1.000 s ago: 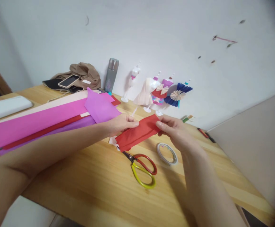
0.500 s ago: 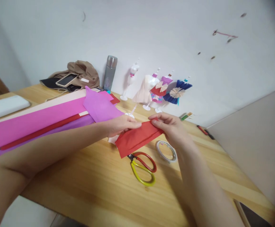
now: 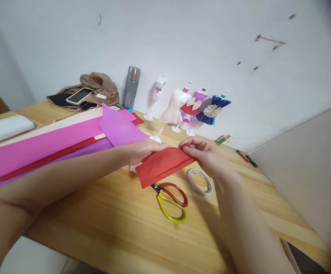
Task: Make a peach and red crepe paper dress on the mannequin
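A folded strip of red paper (image 3: 165,164) is held above the table between my two hands, slanting down to the left. My left hand (image 3: 145,149) grips its upper edge with the thumb on top. At the strip's right end, my right hand (image 3: 201,150) pinches the corner between thumb and fingers. Scissors (image 3: 169,198) with one red and one yellow handle lie beneath the strip, which hides their blades. Beside my right wrist rests a roll of tape (image 3: 200,182). A pale scrap (image 3: 133,167) shows partly behind my left hand.
Long sheets of pink, red and purple paper (image 3: 54,141) cover the table's left. Several small dress-form stands (image 3: 176,127), some in paper dresses, stand by the wall near a grey flask (image 3: 131,87). A cap (image 3: 65,99) and phone (image 3: 79,96) lie back left; a dark-screened device (image 3: 304,258) sits lower right.
My left hand has slid slightly left along the red paper's edge, and the strip's left end has shifted a little left and up. My right hand keeps its pinch.
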`<state>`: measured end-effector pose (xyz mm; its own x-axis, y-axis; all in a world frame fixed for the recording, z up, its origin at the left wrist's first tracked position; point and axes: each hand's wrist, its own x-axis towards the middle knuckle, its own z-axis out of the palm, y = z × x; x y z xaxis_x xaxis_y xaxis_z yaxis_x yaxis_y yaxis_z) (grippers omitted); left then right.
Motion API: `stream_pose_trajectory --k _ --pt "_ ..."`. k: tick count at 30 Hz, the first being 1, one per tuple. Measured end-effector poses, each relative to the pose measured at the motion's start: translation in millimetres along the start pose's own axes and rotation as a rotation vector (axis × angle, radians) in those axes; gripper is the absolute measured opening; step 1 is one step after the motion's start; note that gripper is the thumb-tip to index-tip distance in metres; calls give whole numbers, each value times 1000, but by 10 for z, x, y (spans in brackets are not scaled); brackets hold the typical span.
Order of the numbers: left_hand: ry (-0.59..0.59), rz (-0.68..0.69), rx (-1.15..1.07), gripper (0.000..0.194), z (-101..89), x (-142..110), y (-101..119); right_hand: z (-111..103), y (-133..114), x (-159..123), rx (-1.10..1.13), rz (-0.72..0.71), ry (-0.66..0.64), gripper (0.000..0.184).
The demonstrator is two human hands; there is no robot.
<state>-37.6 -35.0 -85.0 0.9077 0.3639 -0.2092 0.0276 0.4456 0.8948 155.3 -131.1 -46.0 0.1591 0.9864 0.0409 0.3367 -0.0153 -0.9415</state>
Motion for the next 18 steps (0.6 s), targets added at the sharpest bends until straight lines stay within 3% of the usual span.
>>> stream_pose_trajectory --k 4,8,14,18 --pt "-40 -19 37 31 -38 -26 -5 6 5 10 19 13 -10 34" --pt "-2 2 24 27 -25 -45 4 3 -11 3 22 26 -10 40" --pt "80 48 38 14 3 -36 21 -37 -47 -3 102 21 143 58" --pt "91 58 22 12 -9 -38 59 -108 -70 -14 115 -18 43 55"
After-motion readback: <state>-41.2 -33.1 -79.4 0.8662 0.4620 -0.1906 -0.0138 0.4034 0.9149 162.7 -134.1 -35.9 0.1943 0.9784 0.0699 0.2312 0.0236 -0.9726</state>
